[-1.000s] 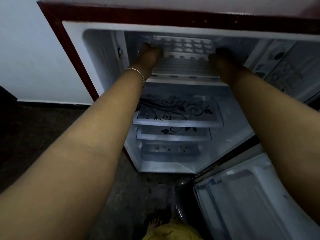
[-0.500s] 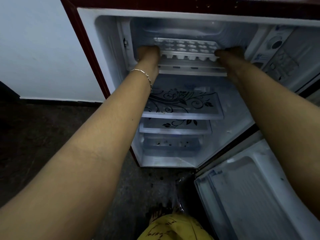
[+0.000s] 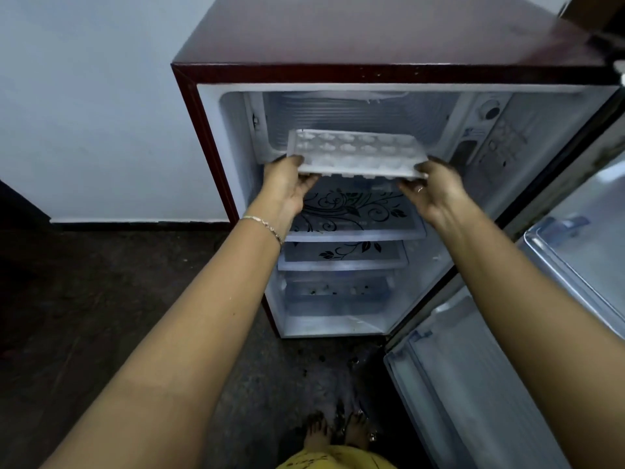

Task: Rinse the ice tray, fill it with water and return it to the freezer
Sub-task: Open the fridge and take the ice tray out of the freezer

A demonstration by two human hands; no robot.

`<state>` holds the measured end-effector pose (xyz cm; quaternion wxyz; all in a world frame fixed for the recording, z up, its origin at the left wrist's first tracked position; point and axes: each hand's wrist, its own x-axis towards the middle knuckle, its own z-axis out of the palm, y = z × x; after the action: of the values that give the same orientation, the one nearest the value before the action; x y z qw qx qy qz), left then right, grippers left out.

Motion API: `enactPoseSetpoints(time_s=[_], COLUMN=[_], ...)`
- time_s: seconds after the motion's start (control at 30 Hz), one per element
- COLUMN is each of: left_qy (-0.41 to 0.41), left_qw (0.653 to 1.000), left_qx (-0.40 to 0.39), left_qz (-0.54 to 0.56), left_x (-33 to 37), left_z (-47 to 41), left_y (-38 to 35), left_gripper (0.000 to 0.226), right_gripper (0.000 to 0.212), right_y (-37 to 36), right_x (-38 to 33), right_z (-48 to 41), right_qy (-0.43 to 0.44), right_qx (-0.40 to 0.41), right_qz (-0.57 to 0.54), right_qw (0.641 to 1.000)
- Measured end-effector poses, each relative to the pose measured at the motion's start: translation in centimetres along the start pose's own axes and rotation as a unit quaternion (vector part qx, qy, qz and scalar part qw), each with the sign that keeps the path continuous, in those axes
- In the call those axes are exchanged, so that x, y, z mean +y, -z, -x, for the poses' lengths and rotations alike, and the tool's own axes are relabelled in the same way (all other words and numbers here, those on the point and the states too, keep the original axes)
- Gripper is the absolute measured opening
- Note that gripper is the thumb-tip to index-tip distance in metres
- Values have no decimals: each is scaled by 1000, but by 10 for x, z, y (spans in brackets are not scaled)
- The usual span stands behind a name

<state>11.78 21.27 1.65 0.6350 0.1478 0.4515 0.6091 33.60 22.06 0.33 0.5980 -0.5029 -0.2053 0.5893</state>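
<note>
A white ice tray [image 3: 355,154] with several rounded cells hangs level in front of the freezer compartment [image 3: 358,113] at the top of a small maroon fridge [image 3: 372,42]. My left hand [image 3: 287,184] grips the tray's left end, thumb on top. My right hand [image 3: 436,187] grips its right end. The tray's far edge still reaches into the freezer opening. What the cells hold is unclear.
Below the freezer are glass shelves with a black floral print [image 3: 351,211] and a bottom drawer [image 3: 338,296]. The open fridge door [image 3: 507,367] swings out at the lower right. A white wall [image 3: 84,113] stands left; dark floor and my bare feet [image 3: 338,431] below.
Both hands have drawn the ice tray out of the freezer compartment toward me. My view has pulled back and up, showing the fridge's top.
</note>
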Motion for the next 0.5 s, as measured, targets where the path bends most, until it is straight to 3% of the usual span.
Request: enactPoseSetpoints(time_s=[0.1, 0.2, 0.5], left_qy=[19, 35, 52], left_qw=[1000, 998, 995], left_qx=[-20, -47, -87], left_qz=[-5, -12, -3], left_x=[-8, -21, -50], left_z=[18, 30, 79], left_y=[16, 35, 59], left_gripper=[16, 32, 32], right_gripper=[39, 30, 38], right_y=[17, 34, 71], right_x=[9, 16, 40], right_z=[20, 43, 105], right_qy=[-10, -1, 9], right_qx=[20, 19, 36], right_qz=[-22, -28, -63], right_qw=[1000, 999, 997])
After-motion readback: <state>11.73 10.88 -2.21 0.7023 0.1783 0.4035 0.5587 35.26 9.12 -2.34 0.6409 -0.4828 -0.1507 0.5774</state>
